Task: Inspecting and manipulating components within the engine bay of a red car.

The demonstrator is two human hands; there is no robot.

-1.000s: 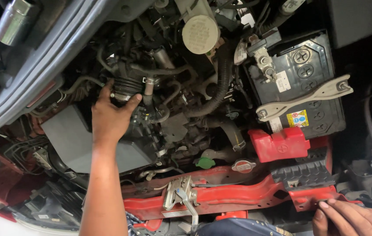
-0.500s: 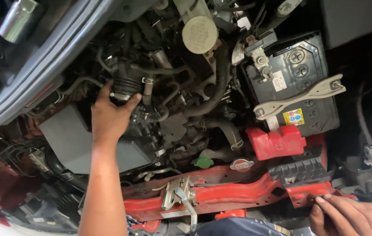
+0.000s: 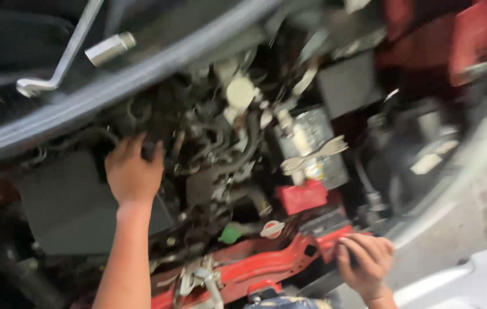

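Head view, blurred by camera motion. It looks down into an open engine bay.

Left hand (image 3: 133,174): arm reaches up from the bottom edge, deep into the bay. Fingers are spread and curled over a dark hose or duct part (image 3: 154,150) between the flat dark cover (image 3: 66,209) and the tangle of hoses at the centre. The palm faces away, so I cannot tell whether the hand fully closes on the part or only presses on it. The grip looks like a hold on something fixed in the engine, not a loose item.

Right hand (image 3: 364,263): low at the right, fingers bent over the end of the red front crossmember (image 3: 266,264). It reads as a bracing hold, steadying the body while the other arm stretches in. No tool shows in either hand.

Around them: the battery (image 3: 313,150) sits to the right of centre, strapped down by a pale metal clamp bar (image 3: 315,155) so it cannot shift; a red terminal cover (image 3: 302,196) lies just below it. A white round cap (image 3: 240,91) tops a reservoir above the hoses. A green cap (image 3: 231,233) and a white cap (image 3: 272,229) stand near the crossmember. The hood latch (image 3: 200,280) is bolted at its middle. A metal rod (image 3: 63,60) crosses the top left.
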